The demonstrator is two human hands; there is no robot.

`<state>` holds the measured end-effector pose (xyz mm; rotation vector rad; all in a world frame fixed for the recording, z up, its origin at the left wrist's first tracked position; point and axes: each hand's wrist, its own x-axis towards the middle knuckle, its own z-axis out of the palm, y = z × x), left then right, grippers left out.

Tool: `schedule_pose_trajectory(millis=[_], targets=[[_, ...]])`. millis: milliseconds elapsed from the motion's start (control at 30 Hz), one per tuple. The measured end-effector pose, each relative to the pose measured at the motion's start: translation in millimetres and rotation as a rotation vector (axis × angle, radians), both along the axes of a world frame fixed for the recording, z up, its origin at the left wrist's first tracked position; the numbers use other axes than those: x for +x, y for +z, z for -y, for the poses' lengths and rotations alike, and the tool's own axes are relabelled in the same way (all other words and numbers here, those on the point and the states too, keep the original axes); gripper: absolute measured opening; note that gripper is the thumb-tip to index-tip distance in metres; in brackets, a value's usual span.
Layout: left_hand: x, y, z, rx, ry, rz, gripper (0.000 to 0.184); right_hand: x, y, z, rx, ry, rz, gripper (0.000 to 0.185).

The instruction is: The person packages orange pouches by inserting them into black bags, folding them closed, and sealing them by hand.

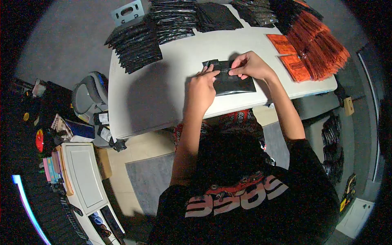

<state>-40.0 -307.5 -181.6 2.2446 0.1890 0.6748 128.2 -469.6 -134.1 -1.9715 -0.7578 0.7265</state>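
A flat, shiny black plastic bag (234,85) lies near the front edge of the white table, under both hands. My left hand (202,89) rests on the bag's left part, its fingers stretched out and spread across the upper edge. At the bag's upper right, my right hand (252,66) has thumb and forefinger pinched together on the folded top strip. A pale line runs along that strip between the two hands. The lower part of the bag is uncovered and lies smooth on the table.
Overlapping black packets (136,45) line the table's back left, with more black stacks (173,18) beside them. Orange packets (314,49) fan out at the back right. A grey chair (87,94) stands left of the table (171,90), and a white cabinet (85,175) sits lower left.
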Motion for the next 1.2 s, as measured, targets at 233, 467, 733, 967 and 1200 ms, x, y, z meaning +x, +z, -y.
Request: schedule_pose_trajectory(millis=[233,467,733,967,1200], targets=[[-3,15,2,0.013,-0.009,0.039,0.027,1,-11,0,0.017,0.029,0.105,0.023],[3,18,9,0.184,-0.01,-0.006,0.018,-5,-3,-1,-0.008,0.031,0.128,0.021],[7,16,5,0.327,-0.026,-0.108,0.024,-6,7,9,-0.048,0.042,0.352,0.034],[7,17,7,0.345,-0.034,-0.165,0.031,-57,-3,18,0.235,-0.014,0.992,0.032],[5,16,9,0.384,0.001,-0.134,0.033,-70,-32,28,-0.126,0.118,0.962,0.04]])
